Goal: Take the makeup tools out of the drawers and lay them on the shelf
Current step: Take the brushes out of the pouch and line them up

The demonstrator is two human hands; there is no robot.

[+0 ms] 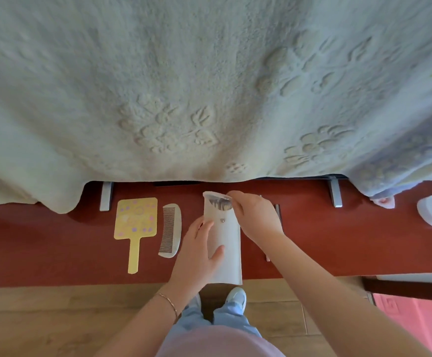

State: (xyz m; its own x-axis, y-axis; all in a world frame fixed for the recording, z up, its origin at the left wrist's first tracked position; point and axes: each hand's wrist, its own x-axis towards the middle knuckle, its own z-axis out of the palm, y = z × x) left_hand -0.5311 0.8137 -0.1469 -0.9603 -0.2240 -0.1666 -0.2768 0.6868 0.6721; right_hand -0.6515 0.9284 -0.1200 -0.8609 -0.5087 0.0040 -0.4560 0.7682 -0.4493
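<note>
The white brush pouch [225, 238] lies on the red shelf [55, 243], just right of the comb [170, 230]. The left hand [199, 253] clasps its side; the right hand [256, 215] fingers pinch its far mouth open. Tipping it could spill the brushes; its near end overhangs the edge.

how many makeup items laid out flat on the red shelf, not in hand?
2: yellow hand mirror at left, white comb beside it. The white pouch in both hands holds brushes; count hidden.

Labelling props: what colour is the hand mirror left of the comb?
Pale yellow with small pink and purple motifs; hand mirror, head view.
</note>
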